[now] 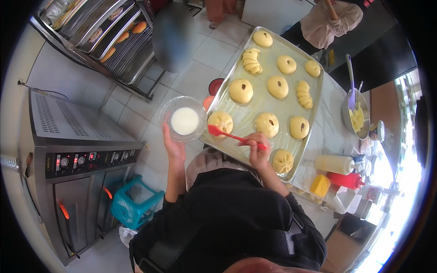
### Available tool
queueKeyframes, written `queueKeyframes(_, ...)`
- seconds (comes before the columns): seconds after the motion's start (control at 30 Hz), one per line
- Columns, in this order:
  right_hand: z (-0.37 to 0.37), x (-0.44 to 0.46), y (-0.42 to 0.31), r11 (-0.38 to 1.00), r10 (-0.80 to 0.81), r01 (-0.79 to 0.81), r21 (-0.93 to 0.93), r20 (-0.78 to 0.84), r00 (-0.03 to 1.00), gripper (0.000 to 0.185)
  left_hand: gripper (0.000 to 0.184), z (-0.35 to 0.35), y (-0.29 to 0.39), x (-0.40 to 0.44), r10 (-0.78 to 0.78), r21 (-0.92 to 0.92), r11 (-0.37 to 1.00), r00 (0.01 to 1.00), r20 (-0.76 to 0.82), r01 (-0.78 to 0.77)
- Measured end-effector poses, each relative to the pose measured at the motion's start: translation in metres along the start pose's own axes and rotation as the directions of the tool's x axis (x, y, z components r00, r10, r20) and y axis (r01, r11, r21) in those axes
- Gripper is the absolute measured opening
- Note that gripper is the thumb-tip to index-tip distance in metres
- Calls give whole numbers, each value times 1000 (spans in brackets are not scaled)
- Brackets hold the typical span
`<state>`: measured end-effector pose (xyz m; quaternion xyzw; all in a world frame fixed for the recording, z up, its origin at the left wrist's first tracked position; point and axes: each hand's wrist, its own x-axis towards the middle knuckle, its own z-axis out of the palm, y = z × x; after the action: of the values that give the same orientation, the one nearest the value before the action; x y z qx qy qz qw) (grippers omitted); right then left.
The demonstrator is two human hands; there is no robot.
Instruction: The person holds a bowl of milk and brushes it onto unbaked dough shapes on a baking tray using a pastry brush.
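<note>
1. Holding the bowl (166,116) is the left hand (174,148), wrapped against its side between 6 and 7 o'clock; the thumb shows, but most of the fingers are hidden, so I cannot tell how tightly they curl. White liquid (185,120) lies in it.
2. Closed around the handle of a red brush (234,136) is the right hand (257,152), at 4 o'clock from the bowl, fingers bent in with no gap.
3. Its head points to 10 o'clock from that hand, over the 7 o'clock edge of a bun (222,119); whether it touches, I cannot tell.
4. That bun sits at the tray's (255,107) 8 o'clock, just beside the bowl.
5. Eleven dough pieces lie on the tray, several dark-spotted; one ridged roll (252,61) is at 11 o'clock, and the flower bun (283,161) is between 5 and 6.
6. From mid-view, the oven (93,157) stands at 9 o'clock, the stool (152,200) at 8 and the rack (127,57) at 10.
7. At 3 o'clock are a pan (364,133) with a purple spatula (352,98) and a cream bottle (330,164); at 4, a red bottle (344,180).
8. Another person (321,29) is between 1 and 2 o'clock.
</note>
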<state>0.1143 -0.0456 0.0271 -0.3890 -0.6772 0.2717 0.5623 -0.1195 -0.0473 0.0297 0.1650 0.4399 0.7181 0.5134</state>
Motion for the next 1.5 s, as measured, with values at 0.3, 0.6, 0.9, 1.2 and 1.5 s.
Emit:
queueKeyframes(0.3,-51,-20,28,965,256,-251,76,-60,965,12,51,11,-7,1,-51,22,998,997,55,50)
queueKeyframes(0.6,-43,-25,32,841,467,-377,388,-169,868,26,51,23,-11,3,-73,20,997,993,92,71)
queueKeyframes(0.9,-37,-33,35,779,556,-423,463,-198,807,26,52,28,-10,5,-72,45,997,991,115,67)
queueKeyframes(1.2,-34,-14,51,765,614,-427,482,-344,710,30,51,36,-15,-4,-104,61,993,986,128,97)
queueKeyframes(1.5,-39,-2,45,775,621,-441,452,-419,663,27,50,39,-18,-6,-85,62,995,984,154,76)
